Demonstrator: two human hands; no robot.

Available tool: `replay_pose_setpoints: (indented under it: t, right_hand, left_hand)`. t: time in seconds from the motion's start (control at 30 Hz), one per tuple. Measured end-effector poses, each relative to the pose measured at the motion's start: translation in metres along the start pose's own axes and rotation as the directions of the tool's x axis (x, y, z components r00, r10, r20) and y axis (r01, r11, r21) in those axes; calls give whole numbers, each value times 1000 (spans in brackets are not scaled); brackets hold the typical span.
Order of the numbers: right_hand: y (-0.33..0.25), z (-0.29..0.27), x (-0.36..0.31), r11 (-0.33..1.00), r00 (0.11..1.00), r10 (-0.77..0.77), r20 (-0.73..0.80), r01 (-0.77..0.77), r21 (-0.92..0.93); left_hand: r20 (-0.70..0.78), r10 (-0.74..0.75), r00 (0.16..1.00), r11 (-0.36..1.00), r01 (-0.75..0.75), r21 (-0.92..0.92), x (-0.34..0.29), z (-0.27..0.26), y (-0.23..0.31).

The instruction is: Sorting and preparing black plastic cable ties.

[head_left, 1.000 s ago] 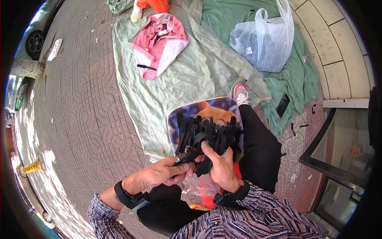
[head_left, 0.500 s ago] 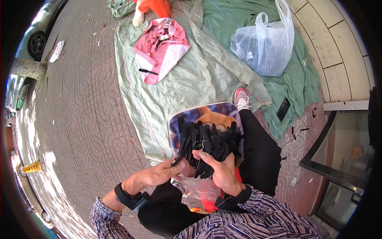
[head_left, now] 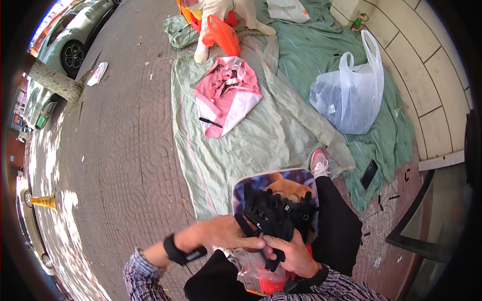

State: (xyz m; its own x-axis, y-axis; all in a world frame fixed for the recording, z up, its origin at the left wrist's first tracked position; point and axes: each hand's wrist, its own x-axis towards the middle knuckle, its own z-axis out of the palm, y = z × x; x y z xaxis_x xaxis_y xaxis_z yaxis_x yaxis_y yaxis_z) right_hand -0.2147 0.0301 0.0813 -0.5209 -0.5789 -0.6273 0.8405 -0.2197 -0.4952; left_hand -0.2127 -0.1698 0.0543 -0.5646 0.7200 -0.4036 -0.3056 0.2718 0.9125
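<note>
A heap of short black straps [head_left: 273, 203], some with small metal buckles, covers a printed board [head_left: 298, 180] across my lap. Over the near edge of the heap, my right hand [head_left: 296, 256] is closed round several of these straps, whose ends stick out below its fingers. My left hand [head_left: 228, 233] reaches in from the left, its thumb and fingers pinching a black strap [head_left: 245, 224] that points up toward the heap. The fingertips of both hands come close together over the board's near part. Under my hands lies a clear plastic bag [head_left: 258, 266].
Green sheeting [head_left: 196, 150] covers the pavement ahead, with a pink dotted cloth [head_left: 231, 98] holding small black pieces. A translucent carrier bag [head_left: 346, 98] and a phone [head_left: 369, 174] lie to the right. Another person's legs [head_left: 218, 17] are at the far side. A glass-panelled frame [head_left: 427, 215] stands nearby right.
My left hand has moved right, closer to my right hand, with the strap. My view has tilted up, so more of the far side shows.
</note>
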Motion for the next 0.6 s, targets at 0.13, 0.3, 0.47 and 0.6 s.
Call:
replay_pose_setpoints:
  t: [0.13,0.3,0.47,0.6]
  right_hand:
    - [4,-9,3,990,996,-23,90,10,140]
    - [-2,-8,-9,983,998,-66,19,61,176]
    - [-2,-22,-13,968,975,-203,93,214,-129]
    - [21,-48,-15,983,992,-111,-67,119,138]
  left_hand:
    - [-83,-199,976,975,188,-122,14,-88,16]
    - [-430,2,903,950,-136,-281,27,-118,-4]
    - [-840,-229,491,959,261,-108,11,-152,-173]
    - [-950,63,305,802,551,230,12,-120,-318]
